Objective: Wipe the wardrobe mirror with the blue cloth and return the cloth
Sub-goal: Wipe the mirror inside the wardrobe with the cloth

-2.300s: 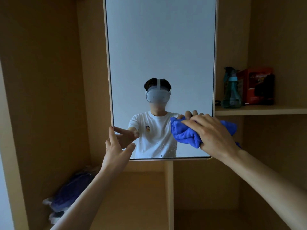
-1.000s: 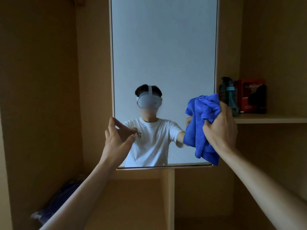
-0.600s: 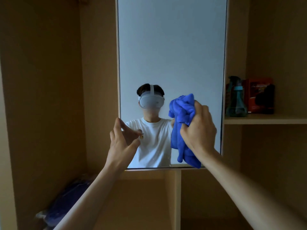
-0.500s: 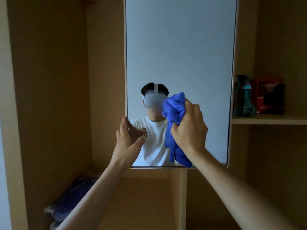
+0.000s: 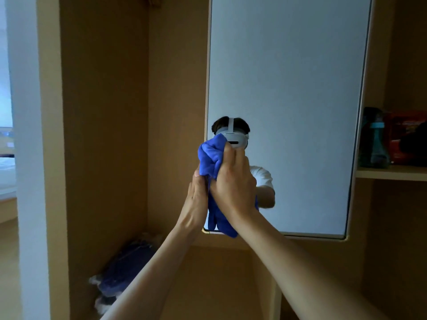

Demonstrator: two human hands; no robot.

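The wardrobe mirror (image 5: 286,88) hangs upright inside the wooden wardrobe, reflecting a person in a white shirt. My right hand (image 5: 233,181) grips the bunched blue cloth (image 5: 211,155) at the mirror's lower left edge; a tail of cloth hangs below my fist to the mirror's bottom rim. My left hand (image 5: 196,199) is raised with straight fingers at the mirror's left edge, its fingertips touching the cloth beside my right hand.
A wooden shelf (image 5: 392,173) to the right carries a teal bottle (image 5: 373,139) and a red box (image 5: 406,137). A dark blue bag (image 5: 124,271) lies on the floor of the left compartment. A vertical divider (image 5: 275,285) stands below the mirror.
My right hand has carried the cloth leftward across the lower mirror from its right edge to its left edge, next to my left hand. The view has swung to the left.
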